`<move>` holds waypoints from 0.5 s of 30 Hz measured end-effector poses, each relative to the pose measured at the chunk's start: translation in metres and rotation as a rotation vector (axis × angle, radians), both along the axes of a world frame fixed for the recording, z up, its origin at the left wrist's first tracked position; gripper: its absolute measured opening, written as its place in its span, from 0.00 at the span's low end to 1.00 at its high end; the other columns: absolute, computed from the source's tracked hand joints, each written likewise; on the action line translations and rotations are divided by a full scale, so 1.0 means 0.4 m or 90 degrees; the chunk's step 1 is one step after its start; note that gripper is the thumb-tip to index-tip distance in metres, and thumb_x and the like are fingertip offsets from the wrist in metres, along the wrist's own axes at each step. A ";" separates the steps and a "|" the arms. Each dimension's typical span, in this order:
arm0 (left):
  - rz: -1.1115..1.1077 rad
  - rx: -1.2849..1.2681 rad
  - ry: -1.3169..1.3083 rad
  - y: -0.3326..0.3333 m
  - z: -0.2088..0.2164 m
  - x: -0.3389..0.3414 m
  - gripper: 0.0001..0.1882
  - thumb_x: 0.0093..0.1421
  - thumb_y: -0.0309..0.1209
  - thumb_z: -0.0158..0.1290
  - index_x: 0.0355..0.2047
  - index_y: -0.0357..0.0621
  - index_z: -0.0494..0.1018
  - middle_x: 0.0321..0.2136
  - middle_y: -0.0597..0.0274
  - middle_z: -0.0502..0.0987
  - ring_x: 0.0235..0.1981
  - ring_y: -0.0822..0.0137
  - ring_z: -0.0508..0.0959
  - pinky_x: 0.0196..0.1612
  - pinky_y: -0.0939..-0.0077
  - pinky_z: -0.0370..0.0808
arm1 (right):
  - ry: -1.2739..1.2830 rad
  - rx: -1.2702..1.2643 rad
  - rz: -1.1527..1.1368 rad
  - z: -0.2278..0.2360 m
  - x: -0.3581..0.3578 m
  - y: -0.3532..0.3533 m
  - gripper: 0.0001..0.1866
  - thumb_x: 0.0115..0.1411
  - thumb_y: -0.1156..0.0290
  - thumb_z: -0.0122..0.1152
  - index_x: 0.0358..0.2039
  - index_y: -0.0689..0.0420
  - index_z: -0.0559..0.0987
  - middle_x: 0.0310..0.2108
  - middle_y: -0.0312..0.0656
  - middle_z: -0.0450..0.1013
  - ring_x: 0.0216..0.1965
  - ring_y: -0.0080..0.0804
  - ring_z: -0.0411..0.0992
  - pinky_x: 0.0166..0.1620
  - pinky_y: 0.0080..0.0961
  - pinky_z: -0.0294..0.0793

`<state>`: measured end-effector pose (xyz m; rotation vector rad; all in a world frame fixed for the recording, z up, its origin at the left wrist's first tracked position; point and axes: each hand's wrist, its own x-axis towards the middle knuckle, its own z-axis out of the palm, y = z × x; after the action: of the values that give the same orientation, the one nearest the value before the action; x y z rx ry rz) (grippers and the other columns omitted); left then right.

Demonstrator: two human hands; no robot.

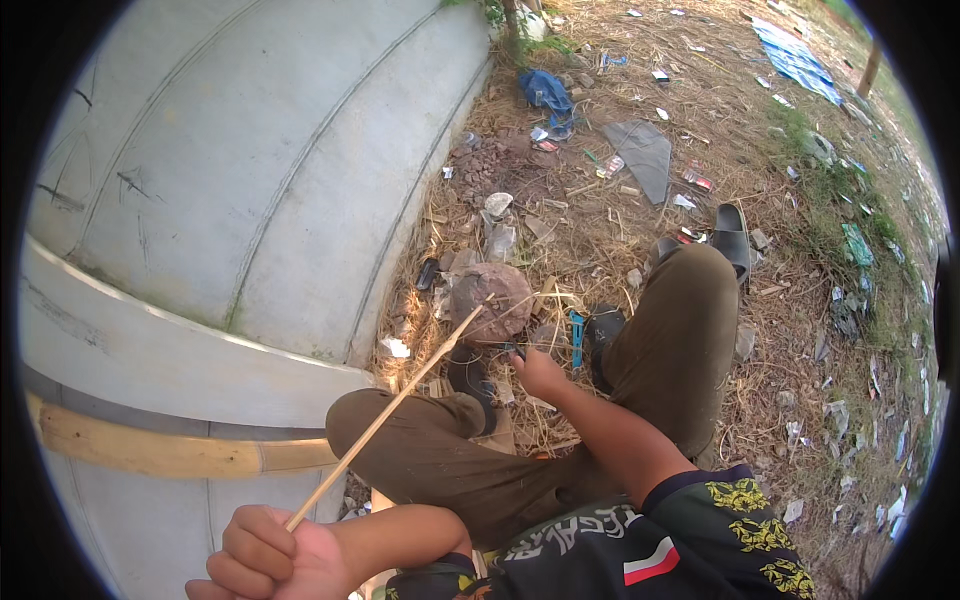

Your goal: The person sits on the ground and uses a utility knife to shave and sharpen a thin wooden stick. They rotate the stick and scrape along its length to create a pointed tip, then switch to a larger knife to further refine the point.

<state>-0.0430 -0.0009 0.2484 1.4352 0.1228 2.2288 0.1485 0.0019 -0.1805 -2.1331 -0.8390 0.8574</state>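
My left hand [275,553] is closed around the lower end of a long, pale bamboo stick [385,412]. The stick slants up and to the right across my left leg. Its far tip lies over a round, reddish-brown block [497,290] on the ground, though I cannot tell whether it touches. Just on the near side of that block, my right hand [540,374] grips a dark, slim tool that looks like a knife [517,351]. Little of its blade can be made out. A turquoise plastic piece [577,338] lies to the right of this hand.
Big grey concrete panels [250,150] stand on the left, with a thick bamboo pole [150,440] below them. Straw and litter cover the ground. A dark object [427,274] lies left of the block. Farther off are a blue bag [545,92], a grey sheet [642,158] and sandals [731,240].
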 end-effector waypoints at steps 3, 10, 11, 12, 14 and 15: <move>0.057 -0.021 -0.018 -0.005 -0.004 0.014 0.19 0.74 0.53 0.42 0.29 0.58 0.66 0.12 0.78 0.53 0.09 0.82 0.47 0.08 0.82 0.48 | 0.015 0.008 -0.027 0.088 -0.033 0.025 0.26 0.71 0.49 0.46 0.40 0.64 0.77 0.33 0.63 0.77 0.39 0.64 0.76 0.43 0.57 0.73; 0.009 0.057 -0.034 0.012 -0.018 -0.033 0.20 0.74 0.52 0.41 0.29 0.57 0.67 0.12 0.79 0.55 0.08 0.81 0.48 0.08 0.83 0.48 | -0.002 0.134 0.082 0.211 -0.056 0.019 0.34 0.73 0.45 0.38 0.35 0.66 0.78 0.31 0.65 0.77 0.37 0.66 0.76 0.43 0.58 0.73; 0.025 0.035 -0.030 0.010 -0.015 -0.030 0.18 0.74 0.50 0.42 0.29 0.57 0.67 0.12 0.79 0.56 0.09 0.81 0.48 0.09 0.83 0.49 | 0.010 0.138 0.078 0.193 -0.051 0.014 0.34 0.73 0.44 0.38 0.36 0.66 0.79 0.32 0.65 0.77 0.37 0.66 0.76 0.43 0.57 0.73; 0.042 0.014 -0.026 0.008 -0.012 -0.029 0.17 0.74 0.48 0.44 0.28 0.57 0.67 0.12 0.79 0.58 0.09 0.81 0.49 0.09 0.83 0.50 | 0.069 0.080 0.034 0.141 -0.037 0.008 0.35 0.73 0.44 0.38 0.36 0.67 0.79 0.33 0.65 0.77 0.38 0.66 0.76 0.44 0.57 0.73; -0.097 0.030 0.036 0.015 -0.004 -0.040 0.18 0.74 0.46 0.43 0.27 0.55 0.64 0.13 0.76 0.57 0.11 0.80 0.50 0.13 0.82 0.50 | 0.105 -0.012 -0.058 0.001 -0.004 0.018 0.36 0.72 0.42 0.40 0.35 0.66 0.80 0.31 0.64 0.77 0.38 0.64 0.77 0.44 0.55 0.73; -0.253 0.066 0.094 0.038 -0.007 -0.072 0.19 0.74 0.45 0.41 0.26 0.52 0.60 0.15 0.74 0.54 0.14 0.79 0.49 0.17 0.80 0.49 | 0.086 -0.048 -0.106 -0.049 0.009 0.026 0.36 0.71 0.41 0.41 0.33 0.65 0.80 0.29 0.61 0.77 0.39 0.62 0.77 0.44 0.53 0.73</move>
<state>-0.0718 0.0144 0.2456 1.5249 -0.2157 1.8303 0.1520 0.0123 -0.2002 -2.1475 -0.5606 0.9461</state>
